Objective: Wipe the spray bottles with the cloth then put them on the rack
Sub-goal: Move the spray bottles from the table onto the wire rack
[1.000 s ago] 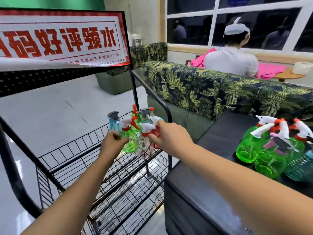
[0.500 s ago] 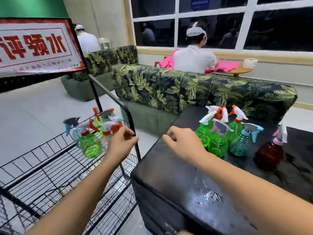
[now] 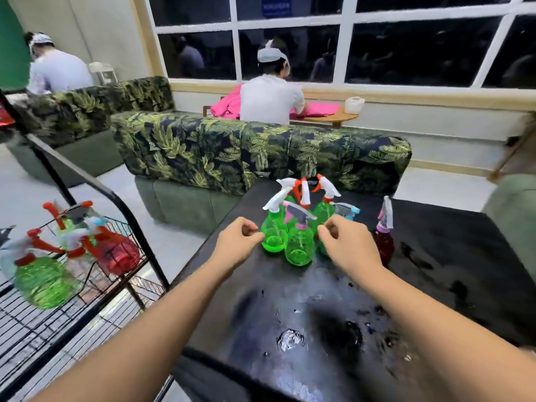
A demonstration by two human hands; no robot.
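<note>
Several spray bottles stand clustered at the far side of the black table (image 3: 307,309): a front green bottle (image 3: 298,248), a left green bottle (image 3: 272,236), others behind, and a dark red bottle (image 3: 384,242) on the right. My left hand (image 3: 237,245) hovers just left of the green bottles with loosely curled fingers and holds nothing. My right hand (image 3: 348,248) is at the cluster's right side, also loosely curled and empty, hiding a bottle behind it. The black wire rack (image 3: 116,198) at left carries a green bottle (image 3: 43,282), a red bottle (image 3: 119,253) and others. No cloth is in view.
The table top is wet, with droplets and a small puddle (image 3: 290,339) near me. A leaf-patterned sofa (image 3: 232,152) stands behind the table. Two people sit with their backs to me farther off. Pale floor lies between rack and sofa.
My view has swung right, from the rack to the table. Both hands left the bottles on the rack and moved to either side of the bottle cluster on the table.
</note>
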